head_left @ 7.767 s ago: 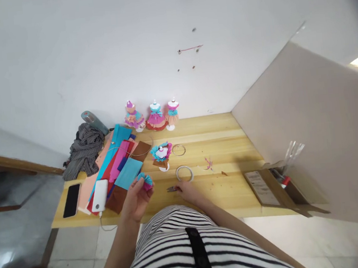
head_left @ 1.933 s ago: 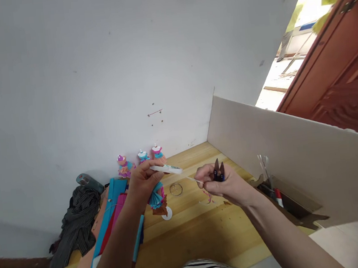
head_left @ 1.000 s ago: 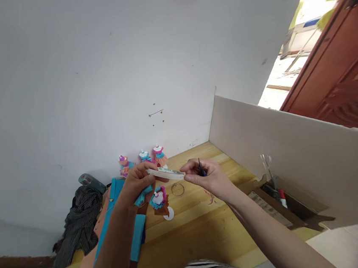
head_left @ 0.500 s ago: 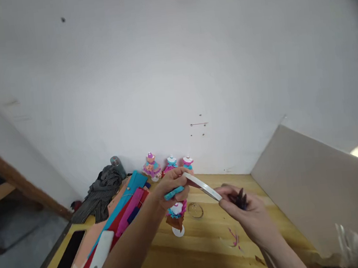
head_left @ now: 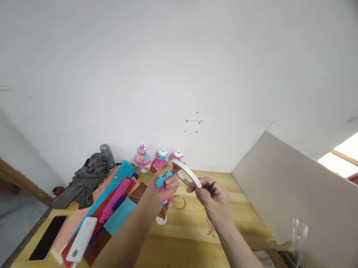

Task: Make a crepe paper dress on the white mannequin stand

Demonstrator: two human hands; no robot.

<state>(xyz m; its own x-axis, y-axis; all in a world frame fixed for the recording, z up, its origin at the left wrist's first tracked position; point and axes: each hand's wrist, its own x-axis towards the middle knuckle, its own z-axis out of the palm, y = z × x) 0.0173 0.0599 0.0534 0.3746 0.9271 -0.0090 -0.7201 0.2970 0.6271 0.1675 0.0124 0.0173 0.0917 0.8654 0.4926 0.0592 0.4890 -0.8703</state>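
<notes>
My left hand holds tape and bow; my right hand grips the tape's edge plus snips; I should press lightly, sparing the bow

No lettering could be read: any print on the white roll was too small to tell, and the pale label on the cardboard box was illegible.

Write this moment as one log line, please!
left hand: white ring, blue-pink piece; right hand: white ring, dark tool; table: colored sheets, phone
</notes>
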